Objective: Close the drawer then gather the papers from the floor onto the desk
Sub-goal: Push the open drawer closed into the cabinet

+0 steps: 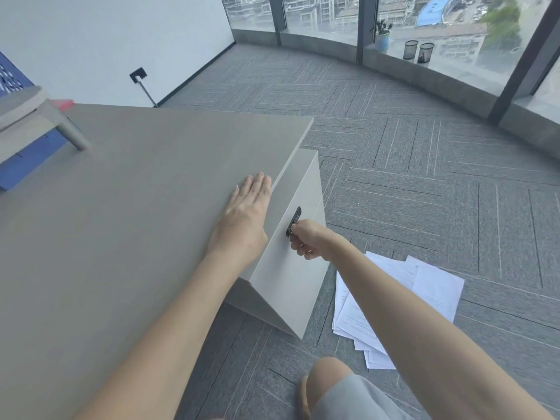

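Print on papers (424, 286) illegible; right hand (309, 241) grips drawer (291, 262) handle (294, 221).

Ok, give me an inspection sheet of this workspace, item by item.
Surface: grey desk top, bare where visible.
Job's things: grey drawer front with black lock; white papers scattered on carpet.
Clutter: grey riser shelf at desk's far left.
Grippers: left hand flat on desk edge; right hand closed at the lock.
Cables: cord from wall socket.
Surroundings: two black mesh bins, potted plant on window ledge.
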`<state>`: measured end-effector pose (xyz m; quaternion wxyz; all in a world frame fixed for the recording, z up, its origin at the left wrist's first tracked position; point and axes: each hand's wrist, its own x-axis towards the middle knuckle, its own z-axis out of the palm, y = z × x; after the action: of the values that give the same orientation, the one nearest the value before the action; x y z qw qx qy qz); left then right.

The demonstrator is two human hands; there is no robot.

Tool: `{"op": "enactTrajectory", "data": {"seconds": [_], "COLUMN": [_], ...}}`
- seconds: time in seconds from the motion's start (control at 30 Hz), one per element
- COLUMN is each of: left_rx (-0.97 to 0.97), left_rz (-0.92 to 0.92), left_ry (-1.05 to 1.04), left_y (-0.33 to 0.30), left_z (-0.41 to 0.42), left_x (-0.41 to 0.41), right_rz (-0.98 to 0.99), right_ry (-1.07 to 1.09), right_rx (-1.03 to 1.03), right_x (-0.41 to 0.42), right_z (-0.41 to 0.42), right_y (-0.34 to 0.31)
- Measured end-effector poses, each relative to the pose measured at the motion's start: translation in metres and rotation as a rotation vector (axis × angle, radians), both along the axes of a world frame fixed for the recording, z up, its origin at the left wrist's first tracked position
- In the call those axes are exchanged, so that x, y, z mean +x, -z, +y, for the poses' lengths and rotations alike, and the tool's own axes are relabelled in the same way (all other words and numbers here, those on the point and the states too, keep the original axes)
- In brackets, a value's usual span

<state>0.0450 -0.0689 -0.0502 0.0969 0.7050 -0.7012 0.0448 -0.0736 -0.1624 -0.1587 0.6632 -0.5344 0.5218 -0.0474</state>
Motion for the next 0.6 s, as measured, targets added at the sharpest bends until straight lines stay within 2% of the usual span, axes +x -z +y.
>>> {"op": "enactTrajectory", "data": {"seconds": [0.13,0.3,0.6], "left_rx": [0.001,-0.005,-0.002], "left_rz": [0.021,0.04,0.074], "left_ry": [-0.002,0.002,-0.007], "left_y": [-0.001,-0.003,-0.002], "left_z": [-0.001,0.0,0.0], "left_x": [0.001,0.001,0.001], "right_rz": [-0.023,-0.052,0.232], "right_ry": [0.004,-0.045,-0.224], "right_rx": [-0.082,-0.283,-0.674], "right_x": [-0.003,-0.008,-0.015], "right_z": [0.004,0.009,0.009], "right_y": [0.001,0.007,-0.001]}}
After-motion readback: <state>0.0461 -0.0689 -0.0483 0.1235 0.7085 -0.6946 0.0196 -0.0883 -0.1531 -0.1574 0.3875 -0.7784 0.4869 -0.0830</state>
